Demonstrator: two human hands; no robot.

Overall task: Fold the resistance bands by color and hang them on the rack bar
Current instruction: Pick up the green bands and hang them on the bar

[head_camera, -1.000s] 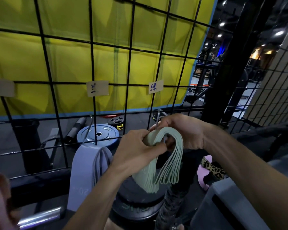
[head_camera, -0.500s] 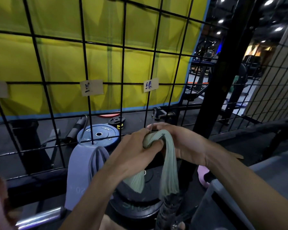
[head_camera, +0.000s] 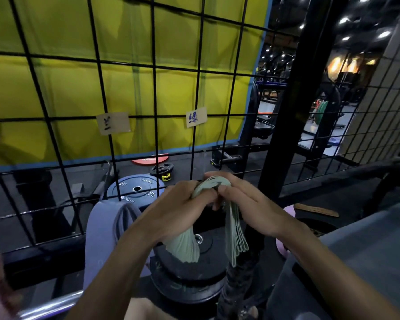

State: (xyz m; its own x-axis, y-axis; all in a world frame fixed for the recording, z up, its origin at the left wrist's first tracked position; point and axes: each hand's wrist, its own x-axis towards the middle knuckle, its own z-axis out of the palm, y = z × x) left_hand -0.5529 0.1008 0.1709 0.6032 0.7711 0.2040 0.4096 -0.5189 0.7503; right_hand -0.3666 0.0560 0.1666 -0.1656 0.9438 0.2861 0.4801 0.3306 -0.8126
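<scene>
A bundle of pale green resistance bands (head_camera: 234, 232) is folded over at the top, both ends hanging down in front of the black wire grid rack (head_camera: 155, 125). My left hand (head_camera: 178, 209) pinches the fold from the left and my right hand (head_camera: 238, 199) grips it from the right, close to the grid. A folded purple band (head_camera: 104, 229) hangs over a hook on the grid to the left, under a paper label (head_camera: 113, 123). A second label with blue writing (head_camera: 196, 117) sits above the green bundle.
A thick black upright post (head_camera: 293, 107) stands right of my hands. Black weight plates (head_camera: 194, 269) are stacked below the bundle, a blue plate (head_camera: 136, 188) lies behind the grid. A grey box (head_camera: 360, 262) is at lower right, a chrome bar (head_camera: 51, 306) at lower left.
The fanned green loops have been squeezed into a tighter fold, and both hands have closed in on its top. The view has shifted slightly.
</scene>
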